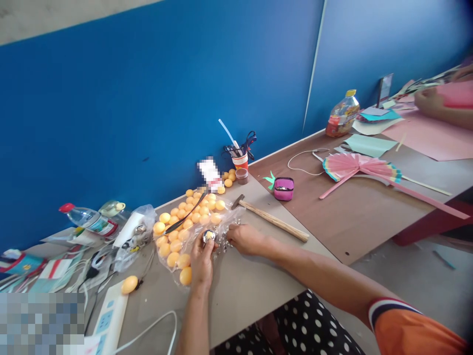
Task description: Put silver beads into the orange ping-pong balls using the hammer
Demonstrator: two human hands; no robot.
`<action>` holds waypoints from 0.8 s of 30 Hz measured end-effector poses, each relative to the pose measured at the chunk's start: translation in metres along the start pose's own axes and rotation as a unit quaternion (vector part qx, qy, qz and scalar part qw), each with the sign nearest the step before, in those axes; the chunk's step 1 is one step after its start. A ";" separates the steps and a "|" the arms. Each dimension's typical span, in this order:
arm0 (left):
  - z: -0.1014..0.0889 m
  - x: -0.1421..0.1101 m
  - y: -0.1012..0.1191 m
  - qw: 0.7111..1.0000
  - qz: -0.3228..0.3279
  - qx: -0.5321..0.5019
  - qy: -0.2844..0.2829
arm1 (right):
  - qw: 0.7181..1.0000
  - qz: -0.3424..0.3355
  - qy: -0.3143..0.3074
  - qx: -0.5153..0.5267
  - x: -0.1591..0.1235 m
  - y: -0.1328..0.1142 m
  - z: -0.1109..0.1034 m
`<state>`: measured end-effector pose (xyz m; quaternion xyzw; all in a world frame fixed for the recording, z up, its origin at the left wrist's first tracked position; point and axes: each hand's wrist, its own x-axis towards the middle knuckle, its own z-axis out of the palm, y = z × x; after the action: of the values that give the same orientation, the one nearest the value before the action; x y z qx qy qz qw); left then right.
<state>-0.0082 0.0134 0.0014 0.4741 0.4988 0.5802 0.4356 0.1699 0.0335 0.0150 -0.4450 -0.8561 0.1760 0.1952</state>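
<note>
My left hand grips a small shiny silver round piece with a pale yellowish spot on its face. Just right of it, my right hand has its fingers closed together at a clear plastic bag with small shiny metal bits; what the fingertips hold, if anything, is hidden. Behind and left of my hands, many orange balls lie in and around another clear bag, with a dark strap across them. A hammer with a wooden handle rests beyond my right hand.
A power strip, cables and one loose orange ball lie at left, near a red-capped bottle. A cup of tools stands by the blue wall. Rightward are a purple pouch, a pink paper fan and another person's arm.
</note>
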 end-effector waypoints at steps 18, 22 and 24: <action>0.006 -0.008 0.010 0.996 -0.030 -0.070 -0.038 | 0.771 0.091 0.074 0.626 0.011 0.000 -0.012; 0.005 -0.008 0.013 0.995 -0.040 -0.078 -0.055 | 0.718 0.097 0.035 0.689 0.010 -0.003 -0.016; 0.004 -0.008 0.012 0.995 -0.041 -0.071 -0.057 | 0.695 0.103 0.013 0.712 0.009 -0.004 -0.017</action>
<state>-0.0032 0.0047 0.0129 0.4527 0.4499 0.5680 0.5196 0.1708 0.0409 0.0336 -0.2608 -0.4210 0.7459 0.4454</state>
